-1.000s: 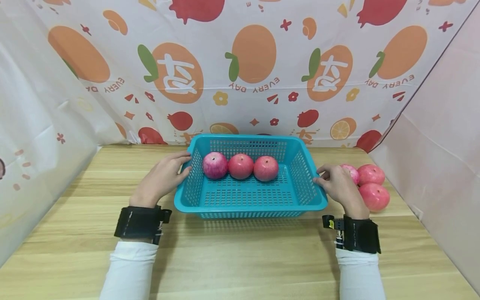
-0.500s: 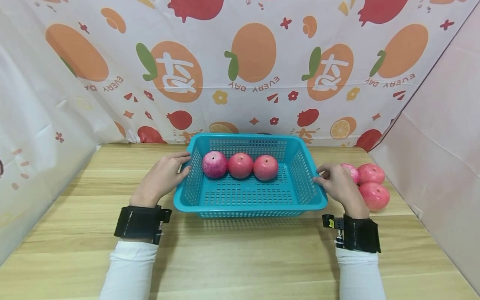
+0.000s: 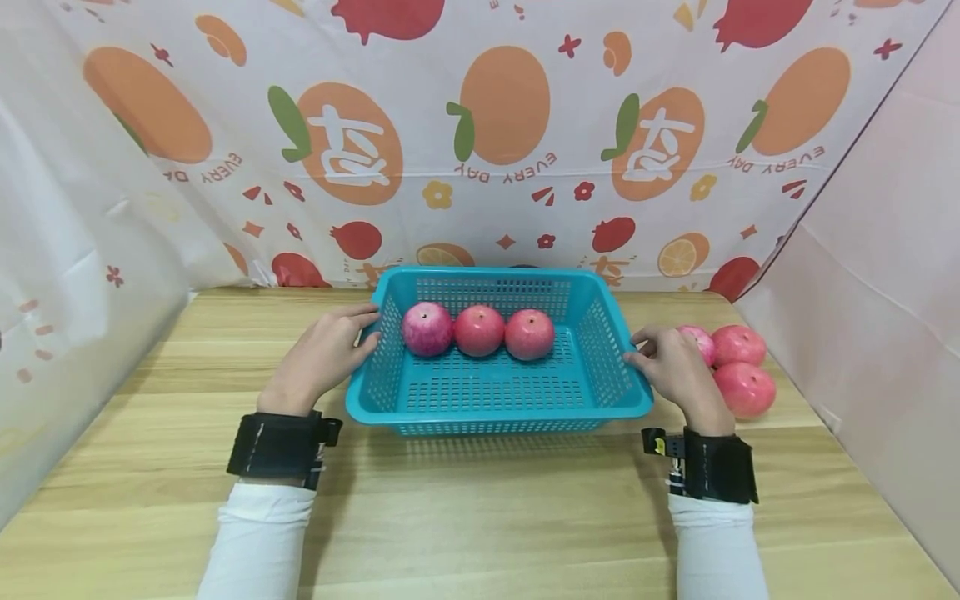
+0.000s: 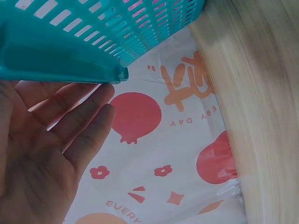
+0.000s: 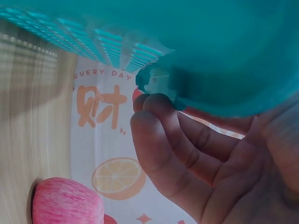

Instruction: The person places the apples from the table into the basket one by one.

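A blue perforated plastic basket [image 3: 487, 415] stands in the middle of the wooden table. Inside it, three red apples sit in a row toward the back left: a purplish one [image 3: 427, 329], a redder middle one [image 3: 479, 331] and a third [image 3: 529, 335]. My left hand [image 3: 322, 358] holds the basket's left rim, its fingers fairly straight under the edge in the left wrist view. On the opposite side my right hand [image 3: 678, 371] grips the right rim, with fingers [image 5: 156, 140] bent beneath it in the right wrist view.
Three more apples [image 3: 745, 389] cluster on the table to the right, just beyond my right hand, which partly hides one. A fruit-print cloth [image 3: 502, 217] hangs behind the table [image 3: 480, 517]. Pale sheets [image 3: 892, 317] rise at both sides.
Both hands keep their places on the basket's rims, and the apples stay put. Only the head view has shifted slightly.
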A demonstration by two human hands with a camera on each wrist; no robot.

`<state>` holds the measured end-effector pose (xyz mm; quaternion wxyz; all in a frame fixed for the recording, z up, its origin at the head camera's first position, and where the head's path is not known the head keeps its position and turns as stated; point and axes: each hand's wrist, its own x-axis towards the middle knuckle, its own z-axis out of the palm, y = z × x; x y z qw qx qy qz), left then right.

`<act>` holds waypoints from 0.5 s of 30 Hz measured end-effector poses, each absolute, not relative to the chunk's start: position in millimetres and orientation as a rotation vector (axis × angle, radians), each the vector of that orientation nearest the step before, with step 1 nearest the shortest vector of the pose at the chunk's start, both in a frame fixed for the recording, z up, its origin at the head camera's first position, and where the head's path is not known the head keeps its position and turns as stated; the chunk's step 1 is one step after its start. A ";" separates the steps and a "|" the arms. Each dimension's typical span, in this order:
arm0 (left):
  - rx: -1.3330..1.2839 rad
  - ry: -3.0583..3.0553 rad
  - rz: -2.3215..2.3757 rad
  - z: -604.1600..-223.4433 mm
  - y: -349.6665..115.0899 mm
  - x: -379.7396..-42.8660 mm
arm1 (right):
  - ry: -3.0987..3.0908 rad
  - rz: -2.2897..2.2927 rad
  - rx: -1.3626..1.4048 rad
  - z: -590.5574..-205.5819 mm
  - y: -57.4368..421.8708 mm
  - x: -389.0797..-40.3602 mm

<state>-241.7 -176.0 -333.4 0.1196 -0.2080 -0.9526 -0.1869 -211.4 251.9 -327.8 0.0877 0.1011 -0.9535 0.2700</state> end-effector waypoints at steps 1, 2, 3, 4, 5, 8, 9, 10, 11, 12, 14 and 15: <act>-0.608 -2.783 -0.546 -333.5 -176.0 -241.6 | -2.849 0.804 0.294 -327.3 252.0 -211.4; -0.608 -2.782 -0.546 -333.7 -176.0 -241.6 | -2.860 0.807 0.287 -326.4 252.5 -211.0; -0.611 -2.781 -0.545 -333.7 -175.8 -241.6 | -2.864 0.807 0.274 -325.3 253.2 -210.5; -0.612 -2.781 -0.547 -333.9 -175.7 -241.6 | -2.866 0.802 0.259 -324.2 254.4 -210.1; -0.612 -2.781 -0.550 -333.9 -175.7 -241.4 | -2.862 0.793 0.248 -322.8 255.9 -209.7; -0.610 -2.782 -0.554 -334.0 -175.8 -241.1 | -2.835 0.744 0.201 -318.0 260.6 -208.3; -0.611 -2.781 -0.553 -334.0 -175.8 -241.0 | -2.822 0.722 0.187 -316.7 262.4 -208.2; -0.611 -2.780 -0.553 -334.0 -175.9 -241.1 | -2.816 0.704 0.174 -315.5 264.3 -208.2; -0.609 -2.778 -0.553 -334.1 -175.9 -241.1 | -2.813 0.687 0.164 -314.5 265.9 -208.3; -0.609 -2.776 -0.551 -334.1 -176.0 -241.2 | -2.814 0.674 0.149 -313.7 267.4 -208.4; -0.613 -2.772 -0.545 -333.9 -176.0 -241.2 | -2.816 0.659 0.131 -312.7 270.7 -209.0; -0.616 -2.770 -0.542 -333.7 -176.0 -241.1 | -2.813 0.651 0.125 -312.2 272.4 -209.4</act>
